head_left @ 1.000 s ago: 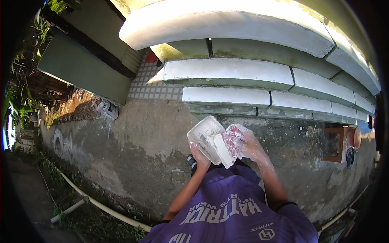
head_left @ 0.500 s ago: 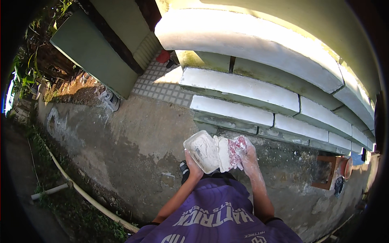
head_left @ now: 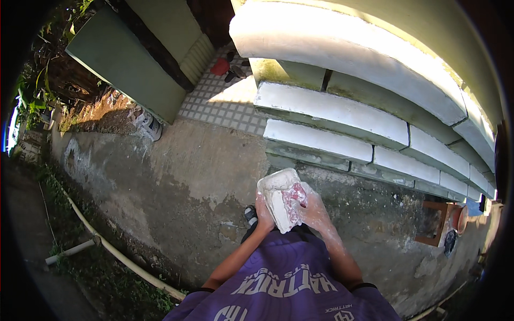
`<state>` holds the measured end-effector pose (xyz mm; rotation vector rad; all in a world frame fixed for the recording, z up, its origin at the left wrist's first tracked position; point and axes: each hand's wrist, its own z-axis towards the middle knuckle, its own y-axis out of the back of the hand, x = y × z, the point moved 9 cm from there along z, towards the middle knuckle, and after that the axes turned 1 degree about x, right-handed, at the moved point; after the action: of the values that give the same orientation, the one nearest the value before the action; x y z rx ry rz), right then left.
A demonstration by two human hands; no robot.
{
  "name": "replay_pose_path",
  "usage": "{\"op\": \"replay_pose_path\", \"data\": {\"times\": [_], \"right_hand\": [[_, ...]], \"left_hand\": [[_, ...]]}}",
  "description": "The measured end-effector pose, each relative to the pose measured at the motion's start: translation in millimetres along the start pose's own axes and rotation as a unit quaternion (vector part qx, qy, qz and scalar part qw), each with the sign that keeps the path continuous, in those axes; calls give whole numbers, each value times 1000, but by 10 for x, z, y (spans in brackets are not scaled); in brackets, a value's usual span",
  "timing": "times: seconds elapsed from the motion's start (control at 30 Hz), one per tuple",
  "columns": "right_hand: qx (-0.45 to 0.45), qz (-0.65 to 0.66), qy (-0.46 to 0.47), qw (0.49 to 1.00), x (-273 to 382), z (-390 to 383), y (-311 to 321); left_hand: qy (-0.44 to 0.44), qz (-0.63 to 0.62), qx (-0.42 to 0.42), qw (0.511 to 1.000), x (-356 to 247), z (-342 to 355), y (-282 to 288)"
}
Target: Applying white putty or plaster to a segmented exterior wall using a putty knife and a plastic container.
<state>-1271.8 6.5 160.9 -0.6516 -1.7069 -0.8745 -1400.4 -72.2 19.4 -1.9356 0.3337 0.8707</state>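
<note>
My left hand (head_left: 263,213) grips the side of a pale plastic tub (head_left: 276,180) smeared with white paste, held in front of my body. My right hand (head_left: 315,213) is closed on a red, paste-coated tool (head_left: 294,200) with a thick white layer along its left part. The tool lies over the tub and hides much of its inside; its exact kind is hard to make out. Both hands are dusted white, the right one more heavily.
White-topped concrete ledges (head_left: 332,139) rise ahead. A tiled entry (head_left: 214,112) with red and dark items sits beside a green panel (head_left: 118,64). A bucket (head_left: 147,125) stands at left. A wooden object (head_left: 431,222) is at right; a pipe (head_left: 128,265) runs behind me at lower left.
The red tool, held beside the tub's right edge half a second ago, has moved left over it. The tub sits slightly further right in the picture. The view has shifted since a second ago.
</note>
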Motion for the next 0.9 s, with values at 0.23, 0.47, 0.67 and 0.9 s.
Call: {"op": "replay_pose_path", "data": {"times": [0.23, 0.47, 0.67, 0.9], "right_hand": [[-45, -15, -14, 999, 156, -66, 24], [-79, 76, -46, 993, -42, -106, -55], [-94, 95, -68, 989, -7, -139, -292], [-231, 230, -27, 945, 119, -96, -408]], "left_hand": [[-13, 18, -6, 1000, -204, 50, 290], [-7, 63, -14, 998, -337, 122, 529], [19, 60, -19, 998, -395, 137, 747], [53, -28, -17, 998, -709, 161, 1006]]}}
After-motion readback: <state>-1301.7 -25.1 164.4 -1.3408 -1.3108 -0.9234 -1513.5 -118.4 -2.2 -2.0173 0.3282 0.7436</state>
